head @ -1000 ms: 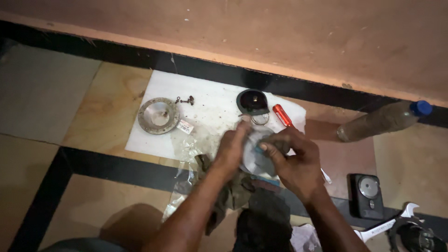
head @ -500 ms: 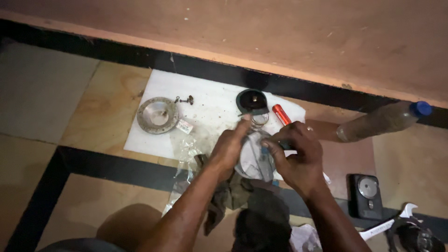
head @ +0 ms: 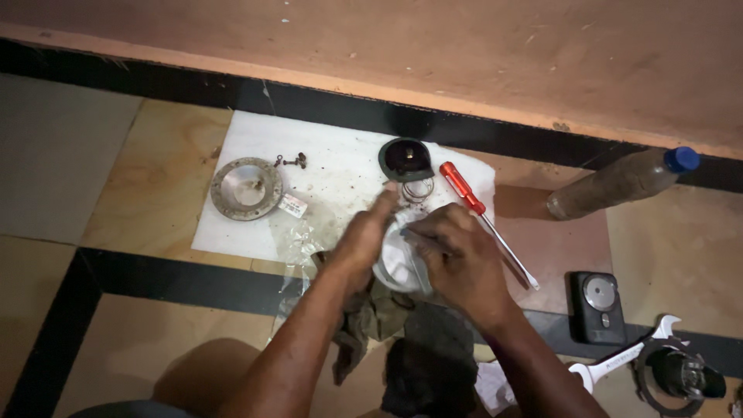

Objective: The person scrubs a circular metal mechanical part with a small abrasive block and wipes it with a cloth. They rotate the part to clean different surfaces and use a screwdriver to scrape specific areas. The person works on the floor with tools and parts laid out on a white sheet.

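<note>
- Your left hand (head: 364,236) and right hand (head: 457,259) both clasp one pale round part (head: 396,263), which sits between them just above a dark rag (head: 371,317).
- On the white sheet (head: 340,166): one metal ring (head: 246,188), one black cap (head: 405,159), one red screwdriver (head: 464,190).
- Farther right on the floor: one bottle (head: 619,182), one wrench (head: 623,358).

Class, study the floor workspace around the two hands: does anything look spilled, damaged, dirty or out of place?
Yes. The white sheet is speckled with dark grime near its middle. The small screws look rusty. A plastic bottle lies on its side by the wall. Both hands, left and right, hold a round pale part.
</note>
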